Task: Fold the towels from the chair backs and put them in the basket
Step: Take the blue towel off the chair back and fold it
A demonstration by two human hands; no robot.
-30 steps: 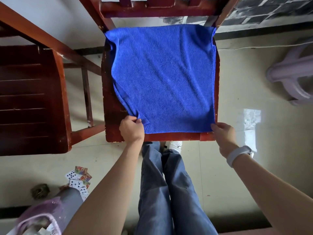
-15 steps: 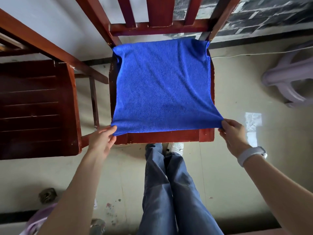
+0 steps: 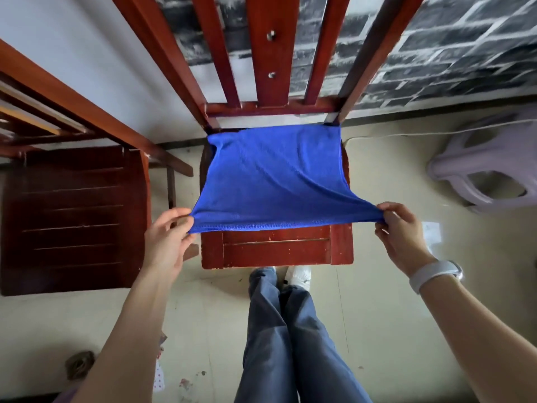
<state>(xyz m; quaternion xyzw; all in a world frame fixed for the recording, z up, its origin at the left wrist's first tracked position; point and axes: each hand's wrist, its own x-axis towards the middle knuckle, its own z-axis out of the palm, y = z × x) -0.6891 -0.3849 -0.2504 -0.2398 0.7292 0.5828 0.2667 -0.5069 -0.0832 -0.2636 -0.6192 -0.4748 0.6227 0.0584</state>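
Note:
A blue towel (image 3: 273, 181) lies spread over the seat of a red wooden chair (image 3: 279, 251), its far edge at the chair back. My left hand (image 3: 167, 242) pinches the towel's near left corner. My right hand (image 3: 402, 237) pinches the near right corner. The near edge is lifted off the seat and stretched taut between both hands. No basket is in view.
A second dark wooden chair (image 3: 72, 216) stands to the left. A pale plastic stool (image 3: 488, 173) sits on the floor at the right. My legs and a white shoe (image 3: 299, 276) are below the chair's front edge. Playing cards (image 3: 158, 376) lie on the floor at lower left.
Both hands have lifted the towel's near corners off the seat and pulled them apart, so the near edge is taut and raised. The front of the seat is now uncovered.

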